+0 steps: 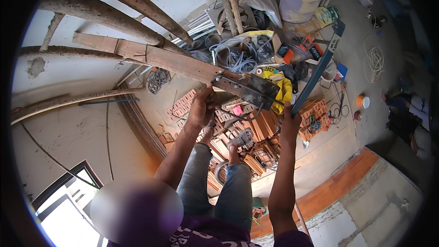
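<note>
A long wooden plank (pixel 169 61) crosses the upper middle, lashed alongside rusty scaffold tubes (pixel 109 16). Bolts (pixel 219 77) and a dark metal plate (pixel 258 91) sit at its right end, with a bent metal rod (pixel 242 116) hanging below. My left hand (pixel 205 103) is closed at the plank's lower edge beside the bolts; its fingertips are partly hidden. My right hand (pixel 289 119) is wrapped round the lower end of a long teal lever bar (pixel 311 77), just right of the plate, which slants up to the upper right.
Below my sandalled feet (pixel 240 139) lie stacked terracotta pieces (pixel 263 123). Bags, coiled hoses (pixel 233 52) and a yellow cloth (pixel 283 89) pile up behind. A bucket (pixel 363 101) and cable (pixel 372 59) are on the floor at right, near another person (pixel 409 119). A window (pixel 64 196) is lower left.
</note>
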`<state>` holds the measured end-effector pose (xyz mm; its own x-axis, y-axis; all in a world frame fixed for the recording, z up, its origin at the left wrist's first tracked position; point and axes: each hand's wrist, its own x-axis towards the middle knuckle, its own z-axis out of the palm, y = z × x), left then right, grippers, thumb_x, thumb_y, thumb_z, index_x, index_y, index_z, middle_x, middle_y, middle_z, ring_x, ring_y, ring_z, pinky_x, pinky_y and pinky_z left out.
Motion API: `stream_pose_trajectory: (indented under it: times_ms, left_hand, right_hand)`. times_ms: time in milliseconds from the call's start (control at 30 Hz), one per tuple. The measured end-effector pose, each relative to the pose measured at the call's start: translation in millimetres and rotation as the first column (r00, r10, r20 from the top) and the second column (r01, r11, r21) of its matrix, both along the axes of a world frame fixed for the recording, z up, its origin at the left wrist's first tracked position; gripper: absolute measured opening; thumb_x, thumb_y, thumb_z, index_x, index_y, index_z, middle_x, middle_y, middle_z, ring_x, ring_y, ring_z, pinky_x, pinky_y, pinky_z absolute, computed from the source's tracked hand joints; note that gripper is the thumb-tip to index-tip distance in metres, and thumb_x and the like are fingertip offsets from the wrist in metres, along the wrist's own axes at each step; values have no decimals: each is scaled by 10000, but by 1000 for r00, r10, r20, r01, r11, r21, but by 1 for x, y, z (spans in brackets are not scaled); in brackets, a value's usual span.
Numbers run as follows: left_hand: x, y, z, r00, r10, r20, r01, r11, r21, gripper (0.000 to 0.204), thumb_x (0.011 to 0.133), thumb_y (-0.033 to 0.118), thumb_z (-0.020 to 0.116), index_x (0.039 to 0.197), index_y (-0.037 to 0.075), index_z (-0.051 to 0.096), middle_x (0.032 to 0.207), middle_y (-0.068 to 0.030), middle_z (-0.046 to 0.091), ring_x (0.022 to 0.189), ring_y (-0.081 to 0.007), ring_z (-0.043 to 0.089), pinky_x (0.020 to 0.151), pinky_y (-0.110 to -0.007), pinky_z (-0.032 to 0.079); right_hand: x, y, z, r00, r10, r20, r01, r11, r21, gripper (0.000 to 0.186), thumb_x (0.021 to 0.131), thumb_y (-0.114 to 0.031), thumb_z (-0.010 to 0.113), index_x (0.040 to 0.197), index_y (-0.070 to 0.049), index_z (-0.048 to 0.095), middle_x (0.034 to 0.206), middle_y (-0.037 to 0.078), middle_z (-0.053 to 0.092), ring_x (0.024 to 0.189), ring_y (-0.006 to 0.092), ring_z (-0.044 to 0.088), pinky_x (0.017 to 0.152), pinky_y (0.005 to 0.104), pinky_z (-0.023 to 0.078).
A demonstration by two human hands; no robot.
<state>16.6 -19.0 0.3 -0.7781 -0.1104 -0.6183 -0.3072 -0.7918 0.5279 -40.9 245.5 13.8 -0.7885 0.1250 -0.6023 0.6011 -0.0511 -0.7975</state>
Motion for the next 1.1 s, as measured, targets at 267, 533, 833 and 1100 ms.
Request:
stream_pose_trajectory:
  times_ms: [267,533,833,1100]
  left_hand:
    - [-4,-5,-5,998,56,-10,-56,998,0,357,1000,278,491,675,168,390,587,72,283,491,-70,275,517,-274,339]
    - [4,-51,0,997,77,18,-74,989,-126,322,1003,270,494,709,160,418,612,74,302,508,-65,284,557,-278,381]
    - [1,-18,3,994,-109,11,109,989,-103,311,1017,345,417,788,136,439,636,64,281,544,-77,291,613,-289,391]
    - [-4,-25,6,994,-98,51,97,995,27,325,1008,320,463,755,117,456,610,53,306,506,-90,301,538,-267,386]
  right_hand:
    - [3,-4,-7,999,18,-38,-15,998,55,475,915,-481,613,702,-124,384,491,-62,305,376,47,299,360,234,249]
    - [49,86,10,986,115,-125,-98,986,137,537,948,-599,450,803,-82,472,549,-33,334,431,59,322,399,226,268]
    - [67,111,33,996,-45,-81,55,990,128,543,926,-581,517,736,-74,482,517,-27,340,428,73,322,422,239,264]
    - [44,79,68,927,-123,-355,91,990,-106,538,941,-597,457,805,-78,501,552,-2,385,469,109,393,466,267,353]
